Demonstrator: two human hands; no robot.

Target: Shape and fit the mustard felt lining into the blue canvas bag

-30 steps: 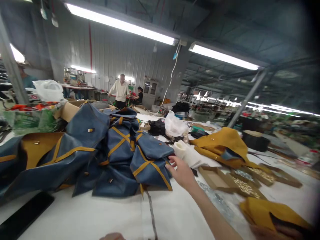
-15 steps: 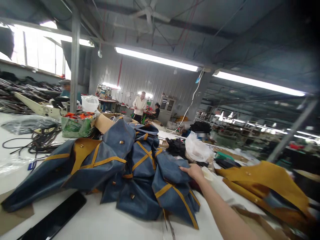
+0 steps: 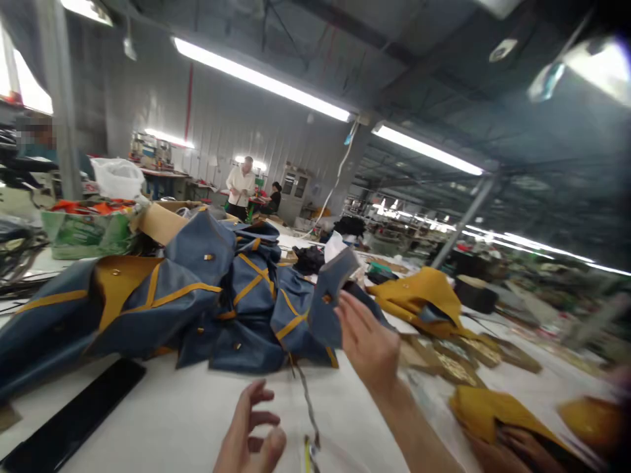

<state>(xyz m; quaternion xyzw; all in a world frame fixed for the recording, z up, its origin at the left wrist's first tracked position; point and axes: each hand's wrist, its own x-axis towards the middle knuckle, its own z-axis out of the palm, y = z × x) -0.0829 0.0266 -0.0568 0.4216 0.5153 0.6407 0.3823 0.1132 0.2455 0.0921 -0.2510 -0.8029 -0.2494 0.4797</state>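
Observation:
My right hand (image 3: 367, 341) grips the edge of a blue leather bag piece (image 3: 329, 282), its flap lifted and a small metal fastener showing near my fingers. The thumb side of that grip is partly hidden. Lower down, my left hand (image 3: 254, 430) hovers over the white table (image 3: 182, 420), fingers apart and loosely curled, holding nothing. Blue leather bags (image 3: 246, 341) with mustard trim and small metal fasteners lie heaped in front of both hands. A dark cord (image 3: 308, 394) runs along the table between my hands.
A black phone (image 3: 79, 414) lies front left. A green bag with orange items (image 3: 89, 230) stands behind the heap. Shallow boxes of small metal parts (image 3: 453, 364) sit right, near a mustard piece (image 3: 419, 295). A co-worker's hands (image 3: 522, 447) handle another mustard piece at lower right.
My view has turned right. My right hand has raised a blue piece from the heap's right end. My left hand has come into view, as have the co-worker's hands.

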